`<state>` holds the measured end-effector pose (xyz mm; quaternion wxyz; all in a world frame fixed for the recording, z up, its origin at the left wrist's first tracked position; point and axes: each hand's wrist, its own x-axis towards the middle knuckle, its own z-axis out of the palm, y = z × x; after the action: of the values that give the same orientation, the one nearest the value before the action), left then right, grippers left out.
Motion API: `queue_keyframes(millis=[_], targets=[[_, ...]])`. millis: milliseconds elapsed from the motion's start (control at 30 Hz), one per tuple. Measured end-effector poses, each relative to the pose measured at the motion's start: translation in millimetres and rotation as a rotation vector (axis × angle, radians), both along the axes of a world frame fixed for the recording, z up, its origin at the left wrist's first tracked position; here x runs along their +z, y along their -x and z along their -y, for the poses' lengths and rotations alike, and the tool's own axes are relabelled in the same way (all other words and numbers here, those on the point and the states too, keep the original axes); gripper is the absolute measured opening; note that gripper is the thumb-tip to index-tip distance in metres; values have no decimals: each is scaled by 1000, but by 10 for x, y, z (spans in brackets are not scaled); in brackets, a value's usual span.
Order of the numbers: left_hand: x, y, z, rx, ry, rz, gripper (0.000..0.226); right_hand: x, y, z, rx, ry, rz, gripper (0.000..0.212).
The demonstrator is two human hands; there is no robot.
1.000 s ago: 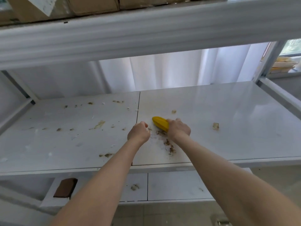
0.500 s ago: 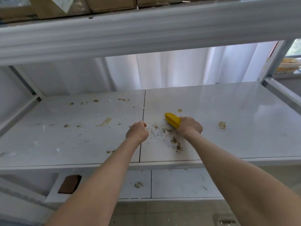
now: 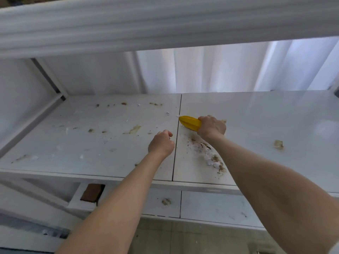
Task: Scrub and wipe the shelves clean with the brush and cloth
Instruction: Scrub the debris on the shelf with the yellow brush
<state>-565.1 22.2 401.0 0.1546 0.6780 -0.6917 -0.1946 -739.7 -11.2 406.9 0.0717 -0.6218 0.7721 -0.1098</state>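
Note:
My right hand (image 3: pixel 211 127) grips a yellow brush (image 3: pixel 189 122) by its rear end, its tip at the seam between the two white panels of the middle shelf (image 3: pixel 256 116). A streak of brown and white crumbs (image 3: pixel 209 154) lies on the shelf just in front of the brush, beside my right forearm. My left hand (image 3: pixel 161 143) rests as a loose fist on the left panel, close to the seam, holding nothing that I can see. Dried brown stains and flecks (image 3: pixel 134 129) dot the left panel. No cloth is in view.
A lone clump of dirt (image 3: pixel 278 144) sits on the right panel. The upper shelf's beam (image 3: pixel 165 24) hangs close overhead. The lower shelf (image 3: pixel 211 204) carries a brown block (image 3: pixel 91 193) at its left and a small dirt patch (image 3: pixel 166 201). A white curtain (image 3: pixel 220 70) hangs behind.
My right hand has pushed the brush away from me towards the back of the shelf, leaving a longer trail of crumbs behind it. My left fist has stayed near the seam.

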Motion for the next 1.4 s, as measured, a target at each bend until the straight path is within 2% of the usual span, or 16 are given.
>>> queue_keyframes(millis=[200,433,500,567,667,767,900,1033,1167,1267,1400], targets=[[-147,-78,-21,5,-53,13,35,-31,-101,63,105,-96,-133,34],[-19,94,-18,-26,-24,33,32,-8,49,-262,327,-169,-122,36],[25,155,-12,-38,-13,33,32,25,169,-310,272,-154,-14,40],[49,187,-9,-38,-14,38,33,40,351,-336,118,-121,84,45],[48,203,-26,-40,-6,46,34,14,680,-370,-125,-117,65,42],[30,211,-55,-47,-8,41,34,-3,835,-389,-271,-180,44,41],[14,245,-86,-54,-21,34,35,-2,516,-452,-195,-217,2,48],[58,398,-140,-76,-50,37,36,-35,181,-633,-66,-231,-22,43],[153,594,-194,-140,-71,45,36,61,215,-760,-18,-218,98,42],[198,618,-205,-158,-77,55,38,183,582,-886,-161,-149,159,43],[173,583,-238,-158,-98,69,38,176,1115,-1137,-422,-188,97,42]])
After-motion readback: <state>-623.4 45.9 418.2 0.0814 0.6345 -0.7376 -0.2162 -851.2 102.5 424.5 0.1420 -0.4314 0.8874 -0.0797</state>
